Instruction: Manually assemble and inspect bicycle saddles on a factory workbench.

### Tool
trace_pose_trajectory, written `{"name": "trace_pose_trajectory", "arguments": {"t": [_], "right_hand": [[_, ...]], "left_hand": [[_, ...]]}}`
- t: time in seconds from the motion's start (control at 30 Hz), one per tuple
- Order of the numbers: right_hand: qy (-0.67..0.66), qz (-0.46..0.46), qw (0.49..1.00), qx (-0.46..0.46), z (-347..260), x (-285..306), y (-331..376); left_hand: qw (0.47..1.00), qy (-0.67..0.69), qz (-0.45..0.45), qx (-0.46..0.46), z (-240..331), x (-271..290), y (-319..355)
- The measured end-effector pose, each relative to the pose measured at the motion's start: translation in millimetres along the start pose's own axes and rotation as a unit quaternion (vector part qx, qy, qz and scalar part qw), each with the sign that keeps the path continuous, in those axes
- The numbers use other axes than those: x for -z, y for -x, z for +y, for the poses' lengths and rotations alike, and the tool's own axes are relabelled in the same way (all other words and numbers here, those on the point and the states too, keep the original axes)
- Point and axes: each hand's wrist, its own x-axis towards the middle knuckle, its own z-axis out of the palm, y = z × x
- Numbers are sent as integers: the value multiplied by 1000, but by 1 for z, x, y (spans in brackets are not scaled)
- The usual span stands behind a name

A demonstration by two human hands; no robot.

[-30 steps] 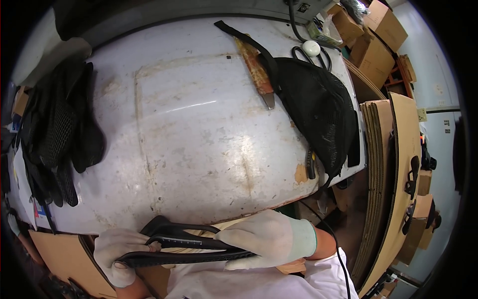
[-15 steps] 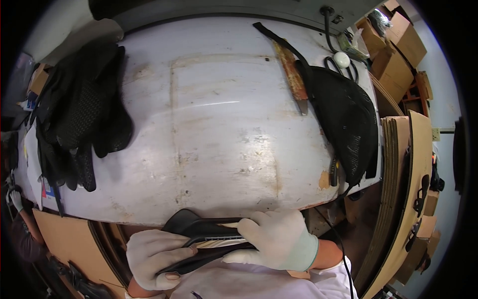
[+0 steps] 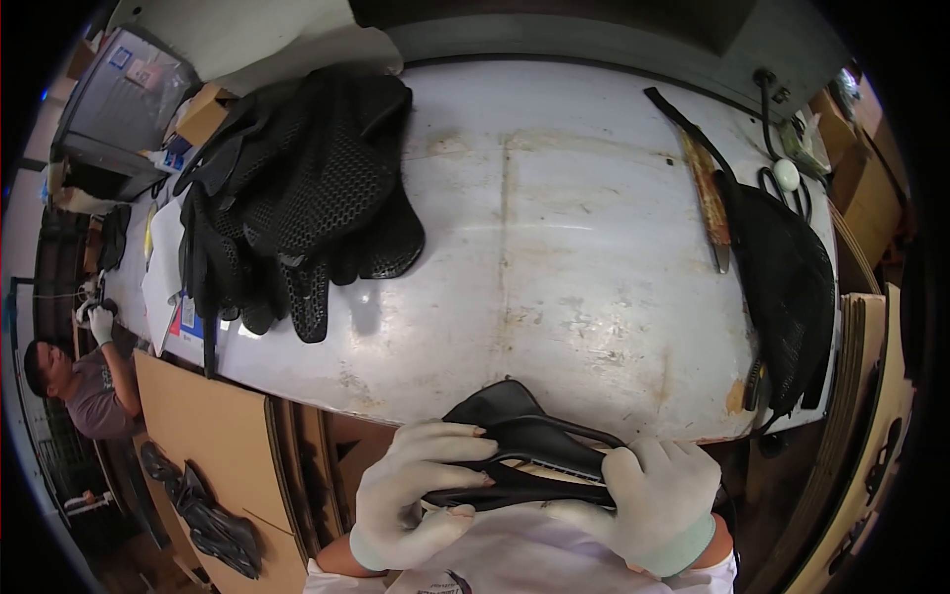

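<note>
Only got the head view here, and my worry is that the smooth black bike saddle with the long open slot (image 3: 524, 431) could twist or get scuffed on the worn pale tabletop (image 3: 574, 327) if a knit glove slips. It's between the hands near the table's front edge: the white-gloved left hand (image 3: 421, 485) has fingers spread over its left end, can't tell how tightly, while the white-gloved right hand (image 3: 661, 503) is clamped around the right end.

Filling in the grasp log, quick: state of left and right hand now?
Left hand: closed, holding the black saddle at its left side.
Right hand: closed, holding the black saddle at its right.
</note>
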Motion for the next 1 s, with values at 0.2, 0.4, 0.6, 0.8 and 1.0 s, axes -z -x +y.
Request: {"name": "trace_pose_trajectory", "arguments": {"t": [0.2,0.4,0.6,0.8,1.0], "right_hand": [[9,8,1000,4,-2,-1,-6],[38,-7,999,-6,-10,3,-8],[32,21,999,4,-9,0,-8],[46,0,999,-9,-13,5,-10],[49,-18,998,-25,-14,10,-9]], "left_hand": [[999,12,6,34,3,2,-7],[998,65,2,17,-5,7,-3],[997,70,-8,18,-2,10,-7],[1000,-18,10,-11,3,4,-14],[999,-31,7,10,0,0,-8]]}}
